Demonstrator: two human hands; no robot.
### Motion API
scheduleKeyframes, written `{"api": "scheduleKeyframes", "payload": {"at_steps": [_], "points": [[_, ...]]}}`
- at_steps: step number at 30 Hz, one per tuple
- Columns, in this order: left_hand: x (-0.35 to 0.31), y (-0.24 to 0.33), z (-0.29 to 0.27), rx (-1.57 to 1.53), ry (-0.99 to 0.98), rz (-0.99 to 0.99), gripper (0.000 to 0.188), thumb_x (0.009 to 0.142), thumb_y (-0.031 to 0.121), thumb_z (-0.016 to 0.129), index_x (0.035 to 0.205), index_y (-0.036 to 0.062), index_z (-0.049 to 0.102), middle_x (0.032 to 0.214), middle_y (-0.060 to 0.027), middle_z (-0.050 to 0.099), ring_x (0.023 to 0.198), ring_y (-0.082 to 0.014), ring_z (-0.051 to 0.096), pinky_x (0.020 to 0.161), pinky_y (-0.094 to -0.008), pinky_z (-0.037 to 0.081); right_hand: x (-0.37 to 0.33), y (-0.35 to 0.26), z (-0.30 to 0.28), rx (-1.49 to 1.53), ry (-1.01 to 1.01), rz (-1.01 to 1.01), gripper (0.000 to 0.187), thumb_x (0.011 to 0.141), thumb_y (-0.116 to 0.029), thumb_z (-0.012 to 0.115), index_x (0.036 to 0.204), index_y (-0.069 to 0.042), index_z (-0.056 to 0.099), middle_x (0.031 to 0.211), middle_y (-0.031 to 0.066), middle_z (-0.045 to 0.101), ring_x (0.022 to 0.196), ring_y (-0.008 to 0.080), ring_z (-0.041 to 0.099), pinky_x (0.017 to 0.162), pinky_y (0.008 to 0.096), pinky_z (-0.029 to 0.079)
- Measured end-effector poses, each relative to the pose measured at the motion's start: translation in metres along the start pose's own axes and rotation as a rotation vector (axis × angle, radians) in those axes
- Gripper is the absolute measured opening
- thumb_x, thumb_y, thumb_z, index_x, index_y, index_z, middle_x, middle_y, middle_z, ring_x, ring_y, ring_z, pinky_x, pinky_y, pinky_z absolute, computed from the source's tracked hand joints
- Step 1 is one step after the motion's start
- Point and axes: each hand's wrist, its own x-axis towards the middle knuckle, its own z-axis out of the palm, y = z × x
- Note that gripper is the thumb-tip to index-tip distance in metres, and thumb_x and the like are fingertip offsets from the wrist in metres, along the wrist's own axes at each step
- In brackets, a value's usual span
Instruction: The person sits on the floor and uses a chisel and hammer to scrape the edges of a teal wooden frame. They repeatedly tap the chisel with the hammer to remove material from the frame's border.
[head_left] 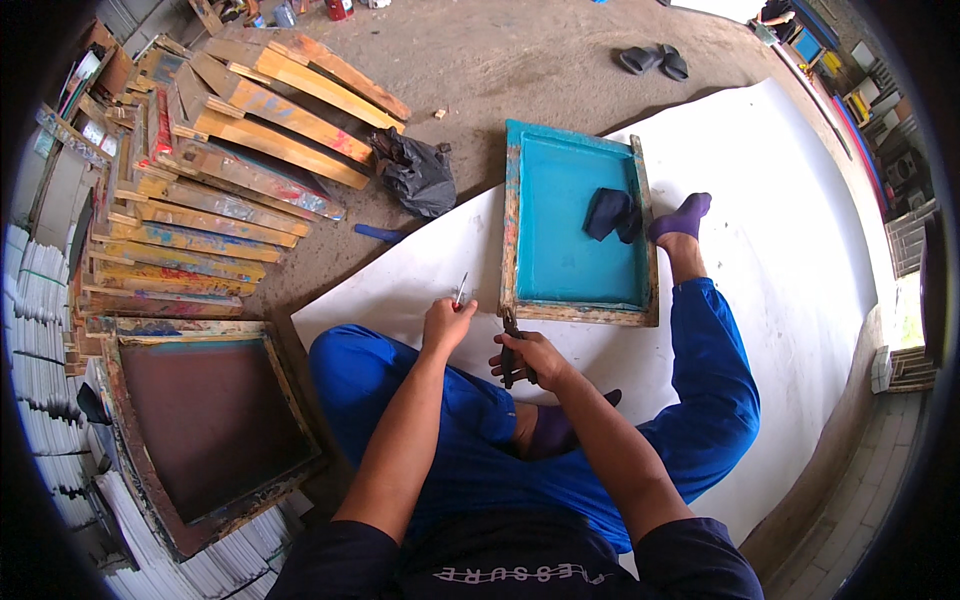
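My left hand point(448, 325) is closed around a small screwdriver point(461, 289), its thin metal shaft pointing away from me and a bit of red showing at the fingers. Pliers with dark handles point(508, 362) are in my right hand point(540, 362); their jaws are at the near left corner of a wooden screen-printing frame point(508, 220). Whether the jaws grip anything there is too small to tell. Teal mesh point(560, 255) fills that frame, which lies flat before me. On the mesh rests a crumpled dark cloth point(610, 214).
A white sheet point(780, 230) lies under me and the frame. Many used wooden frames point(210, 210) lean in a row at left, beside a brown-mesh frame point(210, 420) and paper stacks point(45, 350). A black plastic bag point(415, 175) and dark sandals point(652, 62) lie on the floor.
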Motion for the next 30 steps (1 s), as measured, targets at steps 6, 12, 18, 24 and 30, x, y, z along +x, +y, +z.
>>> {"api": "scheduleKeyframes", "payload": {"at_steps": [6, 12, 18, 24, 30], "points": [[-0.003, 0.007, -0.002, 0.039, -0.03, -0.013, 0.047, 0.087, 0.045, 0.073, 0.085, -0.0023, 0.072, 0.085, -0.0252, 0.073, 0.086, -0.0423, 0.072, 0.078, -0.0498, 0.056, 0.001, -0.007, 0.002, -0.066, 0.072, 0.047, 0.044, 0.105, -0.036, 0.056, 0.132, -0.001, 0.056, 0.097, 0.0191, 0.072, 0.081, 0.03, 0.074, 0.066, 0.0458, 0.061], [-0.005, 0.007, 0.001, 0.048, -0.028, 0.019, 0.048, 0.087, 0.045, 0.072, 0.087, -0.0027, 0.072, 0.087, -0.0263, 0.072, 0.087, -0.0434, 0.072, 0.079, -0.0508, 0.055, 0.006, -0.012, 0.006, -0.262, 0.218, 0.058, 0.038, 0.099, -0.032, 0.062, 0.101, 0.006, 0.061, 0.079, 0.0176, 0.068, 0.06, 0.0265, 0.068, 0.048, 0.0409, 0.056], [-0.005, 0.009, 0.006, 0.035, -0.027, 0.082, 0.05, 0.088, 0.046, 0.072, 0.08, -0.0033, 0.066, 0.078, -0.0268, 0.068, 0.079, -0.0452, 0.069, 0.071, -0.0515, 0.051, 0.005, -0.018, 0.011, -0.615, 0.366, -0.011, 0.037, 0.094, -0.027, 0.058, 0.082, 0.007, 0.06, 0.07, 0.0148, 0.065, 0.054, 0.0249, 0.065, 0.044, 0.0392, 0.052], [-0.004, 0.016, 0.005, 0.048, -0.082, 0.058, 0.048, 0.09, 0.045, 0.07, 0.083, -0.0032, 0.068, 0.085, -0.0267, 0.071, 0.085, -0.0444, 0.071, 0.076, -0.0524, 0.054, 0.014, -0.008, 0.012, -0.623, 0.399, 0.013, 0.039, 0.094, -0.03, 0.055, 0.086, 0.008, 0.061, 0.075, 0.0193, 0.069, 0.062, 0.034, 0.07, 0.056, 0.0474, 0.057], [-0.004, 0.02, 0.005, 0.044, -0.07, 0.101, 0.047, 0.091, 0.043, 0.07, 0.079, -0.0023, 0.067, 0.078, -0.0245, 0.07, 0.071, -0.0387, 0.071, 0.067, -0.0474, 0.055, 0.023, 0.016, 0.016, -1.017, 0.628, -0.204, 0.041, 0.096, -0.034, 0.055, 0.097, 0.006, 0.064, 0.092, 0.0364, 0.068, 0.095, 0.0536, 0.066, 0.087, 0.0606, 0.052]]}}
